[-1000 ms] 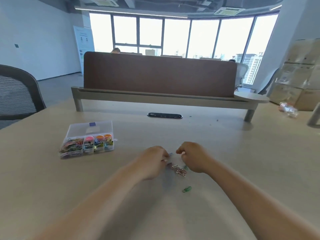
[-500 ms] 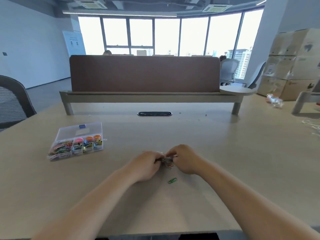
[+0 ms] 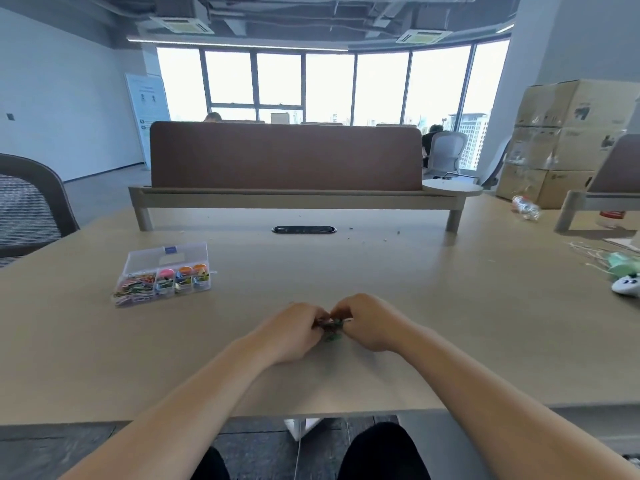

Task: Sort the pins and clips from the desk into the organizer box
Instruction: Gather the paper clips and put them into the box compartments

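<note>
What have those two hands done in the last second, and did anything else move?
The left hand and right hand closed together and now pinch the bunch of clips between them. The green clip, earlier lying alone nearer the person, now sits right under the bunch. The organizer box stayed put.

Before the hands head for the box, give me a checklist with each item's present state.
1. Grip on the load: ok. The left hand and right hand both pinch the cluster of clips between them.
2. Nothing left behind: cannot tell. A green clip shows beneath the cluster. Whether it is held or lying on the desk is unclear.
3. Organizer box within reach: likely ok. It sits on the desk ahead and to the left of the hands.
4. Path to it: ok. Only bare desk lies between.
5. Lid open: cannot tell through the clear plastic.
</note>
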A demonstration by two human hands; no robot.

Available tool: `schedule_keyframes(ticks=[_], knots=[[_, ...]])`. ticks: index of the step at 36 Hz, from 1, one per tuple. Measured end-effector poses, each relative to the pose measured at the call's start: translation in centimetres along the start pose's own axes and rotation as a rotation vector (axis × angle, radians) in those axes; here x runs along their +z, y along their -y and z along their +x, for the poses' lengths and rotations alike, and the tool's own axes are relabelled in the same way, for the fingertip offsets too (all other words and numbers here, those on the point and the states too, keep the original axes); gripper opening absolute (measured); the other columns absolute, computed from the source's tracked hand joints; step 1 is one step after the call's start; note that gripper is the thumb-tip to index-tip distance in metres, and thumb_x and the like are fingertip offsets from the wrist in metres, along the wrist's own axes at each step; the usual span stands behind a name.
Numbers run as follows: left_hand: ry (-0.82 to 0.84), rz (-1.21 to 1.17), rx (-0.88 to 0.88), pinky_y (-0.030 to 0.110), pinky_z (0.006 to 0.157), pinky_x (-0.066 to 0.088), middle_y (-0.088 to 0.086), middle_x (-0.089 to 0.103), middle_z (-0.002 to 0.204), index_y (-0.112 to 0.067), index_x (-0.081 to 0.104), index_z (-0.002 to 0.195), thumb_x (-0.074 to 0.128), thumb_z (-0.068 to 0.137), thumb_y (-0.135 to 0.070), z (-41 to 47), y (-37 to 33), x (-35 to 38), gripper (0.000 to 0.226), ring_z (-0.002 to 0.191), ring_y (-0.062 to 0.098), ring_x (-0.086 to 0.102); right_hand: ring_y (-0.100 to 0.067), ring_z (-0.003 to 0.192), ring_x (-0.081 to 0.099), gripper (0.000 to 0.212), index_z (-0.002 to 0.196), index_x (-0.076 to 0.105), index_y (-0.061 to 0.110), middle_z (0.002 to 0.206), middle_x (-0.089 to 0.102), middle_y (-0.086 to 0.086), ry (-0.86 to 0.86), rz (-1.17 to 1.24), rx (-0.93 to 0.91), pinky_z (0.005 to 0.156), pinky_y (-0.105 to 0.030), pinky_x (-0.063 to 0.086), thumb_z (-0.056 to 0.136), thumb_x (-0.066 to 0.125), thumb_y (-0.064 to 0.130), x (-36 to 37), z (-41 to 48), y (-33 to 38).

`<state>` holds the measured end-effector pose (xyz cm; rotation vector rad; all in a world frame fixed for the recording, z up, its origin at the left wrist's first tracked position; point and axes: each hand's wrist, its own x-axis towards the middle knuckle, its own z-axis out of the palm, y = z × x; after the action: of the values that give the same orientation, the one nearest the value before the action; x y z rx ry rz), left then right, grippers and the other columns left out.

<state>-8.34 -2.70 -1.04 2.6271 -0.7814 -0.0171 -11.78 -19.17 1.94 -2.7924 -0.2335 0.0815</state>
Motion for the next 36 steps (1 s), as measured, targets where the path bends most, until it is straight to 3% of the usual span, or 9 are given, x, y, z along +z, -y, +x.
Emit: schedule_keyframes(ticks=[4,9,11,13,15,18,21,27,36], knots=[[-0.036,-0.001,-0.020,0.028,0.094,0.043,0.005,0.060,0.125,-0.017,0.059,0.129,0.053,0.089,-0.016,-0.1,0.0,-0.1,0.040,0.115,0.021,0.055,-0.018,0.119,0.057,0.044,0.134,0.057,0.017,0.130,0.062,0.000,-0.006,0.018,0.033,0.100,-0.028,0.044,0.091,0.054,0.014,-0.5,-0.3,-0.4],[-0.006,0.049,-0.127,0.030,0.090,0.040,0.010,0.058,0.120,-0.010,0.060,0.122,0.068,0.082,-0.040,0.2,0.3,-0.1,0.051,0.118,0.025,0.050,-0.021,0.124,0.053,0.058,0.140,0.051,0.016,0.139,0.054,-0.001,0.039,-0.087,0.056,0.102,-0.030,0.042,0.087,0.069,0.034,-0.2,0.1,-0.7],[0.030,0.060,-0.165,0.030,0.077,0.042,0.012,0.060,0.108,-0.008,0.064,0.109,0.072,0.075,-0.048,0.3,0.3,0.0,0.053,0.105,0.027,0.055,-0.024,0.118,0.057,0.059,0.134,0.056,0.013,0.132,0.057,-0.006,0.065,-0.102,0.073,0.097,-0.031,0.045,0.084,0.072,0.039,0.2,0.4,-0.7],[0.042,0.044,-0.175,0.030,0.067,0.038,0.012,0.062,0.096,-0.009,0.064,0.095,0.073,0.073,-0.049,0.4,0.4,0.1,0.047,0.094,0.028,0.057,-0.026,0.104,0.059,0.044,0.118,0.065,0.013,0.115,0.062,-0.010,0.058,-0.110,0.069,0.082,-0.027,0.043,0.083,0.072,0.040,0.6,0.8,-0.7],[0.042,0.032,-0.172,0.029,0.068,0.037,0.011,0.064,0.095,-0.012,0.066,0.097,0.073,0.075,-0.045,0.7,0.6,0.2,0.041,0.095,0.029,0.058,-0.025,0.105,0.059,0.042,0.118,0.065,0.016,0.114,0.064,-0.008,0.042,-0.084,0.071,0.078,-0.026,0.039,0.083,0.071,0.038,1.0,1.2,-0.8],[0.029,-0.004,-0.175,0.026,0.072,0.036,0.007,0.068,0.100,-0.014,0.068,0.107,0.072,0.078,-0.036,1.3,0.9,0.2,0.037,0.101,0.026,0.059,-0.021,0.118,0.058,0.056,0.134,0.058,0.017,0.129,0.062,-0.003,0.030,-0.053,0.056,0.091,-0.024,0.042,0.082,0.071,0.035,1.1,1.7,-0.8],[0.004,-0.029,-0.166,0.022,0.075,0.038,0.004,0.068,0.107,-0.016,0.066,0.116,0.071,0.081,-0.031,1.5,1.0,-0.1,0.038,0.103,0.021,0.058,-0.020,0.114,0.060,0.052,0.131,0.061,0.019,0.126,0.065,-0.002,0.032,-0.035,0.033,0.085,-0.023,0.042,0.082,0.069,0.034,1.1,2.2,-0.6],[-0.054,-0.043,-0.137,0.024,0.070,0.036,0.004,0.067,0.098,-0.021,0.071,0.101,0.070,0.081,-0.030,2.4,1.3,0.3,0.022,0.095,0.020,0.058,-0.018,0.086,0.060,0.031,0.112,0.072,0.023,0.105,0.070,-0.001,0.002,-0.047,0.001,0.068,-0.023,0.037,0.081,0.069,0.026,1.3,3.2,-0.3],[-0.045,-0.060,-0.176,0.027,0.076,0.047,0.008,0.067,0.101,-0.020,0.070,0.090,0.069,0.083,-0.029,3.5,1.3,0.5,0.011,0.096,0.023,0.060,-0.028,0.088,0.066,0.017,0.095,0.074,0.012,0.093,0.071,-0.010,-0.003,-0.093,0.026,0.066,-0.031,0.047,0.084,0.064,0.018,1.4,4.2,-0.2]])
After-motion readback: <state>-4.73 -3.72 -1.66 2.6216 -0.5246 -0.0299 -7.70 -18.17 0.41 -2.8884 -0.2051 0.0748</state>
